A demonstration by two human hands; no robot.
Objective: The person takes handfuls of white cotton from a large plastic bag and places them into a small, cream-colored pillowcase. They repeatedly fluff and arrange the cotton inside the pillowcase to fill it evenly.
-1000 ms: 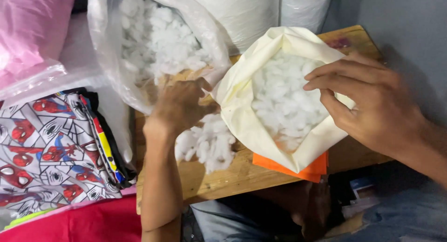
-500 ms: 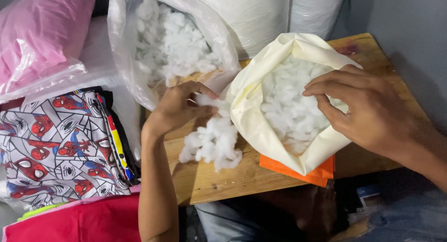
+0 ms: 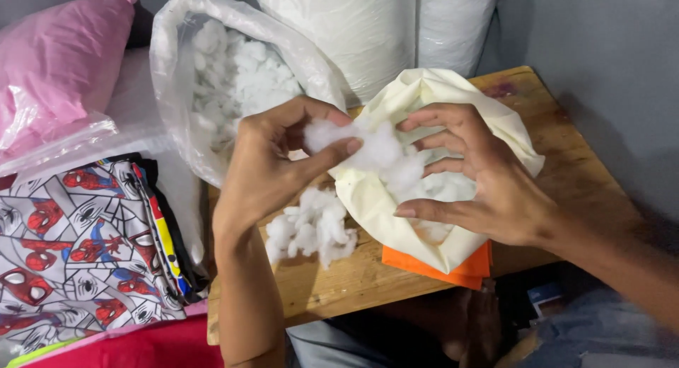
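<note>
My left hand (image 3: 272, 166) pinches a tuft of white stuffing (image 3: 353, 147) and holds it at the mouth of a cream fabric cover (image 3: 368, 198). My right hand (image 3: 481, 177) grips the cover's open rim, its fingers spread over the stuffing inside and touching the tuft. A loose pile of stuffing (image 3: 311, 226) lies on the wooden table (image 3: 566, 170) below my left hand. The clear plastic bag of stuffing (image 3: 233, 85) stands open at the table's back left.
Orange fabric (image 3: 438, 265) lies under the cream cover at the table's front edge. A stack of printed cartoon covers (image 3: 78, 248) sits on the left, with a pink pillow in plastic (image 3: 56, 64) behind it. Large white sacks (image 3: 368, 28) stand at the back.
My left hand lifted a tuft from beside the plastic bag and carried it right to the cover's mouth. My right hand shifted on the rim and its fingers now meet the tuft.
</note>
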